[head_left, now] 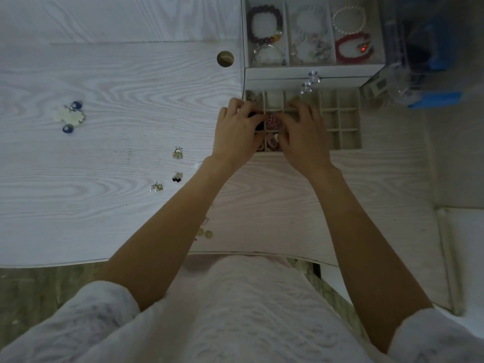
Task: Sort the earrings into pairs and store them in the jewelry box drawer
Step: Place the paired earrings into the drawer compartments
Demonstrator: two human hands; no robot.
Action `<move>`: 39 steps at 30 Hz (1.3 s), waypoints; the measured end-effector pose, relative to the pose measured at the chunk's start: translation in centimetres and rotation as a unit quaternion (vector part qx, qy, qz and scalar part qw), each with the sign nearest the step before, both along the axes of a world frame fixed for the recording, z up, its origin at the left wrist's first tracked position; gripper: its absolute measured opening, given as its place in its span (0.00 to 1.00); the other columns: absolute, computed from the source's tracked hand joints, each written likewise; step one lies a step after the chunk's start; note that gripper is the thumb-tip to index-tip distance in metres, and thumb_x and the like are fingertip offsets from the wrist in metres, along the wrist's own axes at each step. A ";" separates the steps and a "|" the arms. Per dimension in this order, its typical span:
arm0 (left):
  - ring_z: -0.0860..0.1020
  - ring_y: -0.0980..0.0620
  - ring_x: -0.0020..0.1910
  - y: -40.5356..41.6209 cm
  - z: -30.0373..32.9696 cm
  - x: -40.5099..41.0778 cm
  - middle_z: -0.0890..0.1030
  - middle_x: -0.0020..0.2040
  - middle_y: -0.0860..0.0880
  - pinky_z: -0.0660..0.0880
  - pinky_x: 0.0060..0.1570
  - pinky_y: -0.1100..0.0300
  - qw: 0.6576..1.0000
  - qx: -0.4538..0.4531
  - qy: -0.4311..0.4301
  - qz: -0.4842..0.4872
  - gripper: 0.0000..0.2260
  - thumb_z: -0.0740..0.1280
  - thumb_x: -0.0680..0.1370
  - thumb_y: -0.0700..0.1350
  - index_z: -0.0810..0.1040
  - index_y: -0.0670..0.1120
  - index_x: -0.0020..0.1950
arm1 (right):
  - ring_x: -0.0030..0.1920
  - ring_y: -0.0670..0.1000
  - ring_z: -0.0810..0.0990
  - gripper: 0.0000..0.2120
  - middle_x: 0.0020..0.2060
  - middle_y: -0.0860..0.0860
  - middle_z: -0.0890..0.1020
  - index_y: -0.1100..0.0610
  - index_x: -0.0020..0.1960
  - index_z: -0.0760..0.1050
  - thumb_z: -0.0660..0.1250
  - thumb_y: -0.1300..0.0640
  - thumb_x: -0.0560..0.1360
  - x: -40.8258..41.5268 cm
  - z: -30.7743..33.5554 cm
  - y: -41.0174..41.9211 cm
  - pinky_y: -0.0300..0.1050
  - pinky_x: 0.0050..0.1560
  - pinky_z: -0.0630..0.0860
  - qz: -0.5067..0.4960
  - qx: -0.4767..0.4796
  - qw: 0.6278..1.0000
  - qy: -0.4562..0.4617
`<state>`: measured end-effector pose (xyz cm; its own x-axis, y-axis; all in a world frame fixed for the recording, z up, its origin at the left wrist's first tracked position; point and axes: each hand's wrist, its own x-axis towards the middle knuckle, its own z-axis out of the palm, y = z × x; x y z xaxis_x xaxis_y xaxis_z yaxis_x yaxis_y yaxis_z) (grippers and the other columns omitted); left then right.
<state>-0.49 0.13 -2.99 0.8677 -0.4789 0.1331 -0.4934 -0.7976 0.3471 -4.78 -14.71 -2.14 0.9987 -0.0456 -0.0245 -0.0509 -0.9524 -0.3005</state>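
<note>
A pale wood-grain table [110, 82] fills the view, with a white jewelry box [303, 73] at its far right edge and its gridded drawer [343, 121] pulled open toward the person. Both bare hands meet over the drawer's left compartments: the left hand [237, 132] and right hand [305, 134] bring their fingertips together around a pink flower-shaped earring [272, 121], which sits at a compartment in the second column; whether either hand actually pinches it cannot be told. More pinkish pieces [272, 142] lie in the compartment just nearer the person. Loose earrings remain on the table well to the left: a cream flower pair with blue drops [70, 117], a small gold-toned one [177, 153], a black-and-cream one [177, 177] and a clear one [156, 187]. Beaded bracelets [265, 24] rest in the box's open top tray.
</note>
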 end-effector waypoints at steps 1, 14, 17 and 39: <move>0.73 0.41 0.53 0.1 0.0 0.1 0.80 0.53 0.48 0.67 0.47 0.53 1.000 0.002 0.003 -0.001 0.12 0.69 0.71 0.45 0.81 0.47 0.54 | 0.67 0.61 0.65 0.17 0.68 0.58 0.68 0.55 0.63 0.74 0.62 0.60 0.74 0.0 0.0 0.0 0.56 0.64 0.65 0.004 -0.001 1.000 0.003; 0.77 0.54 0.46 11.0 4.2 -8.4 0.82 0.46 0.52 0.68 0.43 0.64 0.984 -0.122 0.093 0.094 0.07 0.65 0.77 0.46 0.79 0.49 0.54 | 0.51 0.55 0.75 0.10 0.47 0.54 0.79 0.58 0.52 0.78 0.61 0.63 0.74 -6.4 1.5 6.8 0.44 0.55 0.68 0.101 0.142 0.983 -0.056; 0.76 0.53 0.43 13.6 4.0 -11.9 0.82 0.45 0.54 0.69 0.42 0.61 0.979 -0.093 0.107 0.144 0.08 0.67 0.75 0.45 0.78 0.49 0.54 | 0.47 0.51 0.76 0.10 0.46 0.53 0.79 0.57 0.53 0.78 0.63 0.64 0.73 -9.0 0.6 8.5 0.45 0.45 0.74 0.128 0.190 0.973 0.029; 0.75 0.46 0.33 14.1 -0.2 -16.4 0.77 0.30 0.47 0.71 0.30 0.61 0.990 0.099 0.088 0.050 0.07 0.78 0.61 0.42 0.81 0.45 0.33 | 0.46 0.52 0.75 0.04 0.46 0.53 0.77 0.58 0.48 0.75 0.65 0.61 0.73 -13.2 -1.9 14.2 0.44 0.41 0.70 0.106 0.125 0.976 0.143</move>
<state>-16.89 14.28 -3.16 0.9135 -0.3914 -0.1113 -0.3547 -0.9000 0.2533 -17.94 -0.52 -4.01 0.9352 0.2056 -0.2882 0.0239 -0.8489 -0.5280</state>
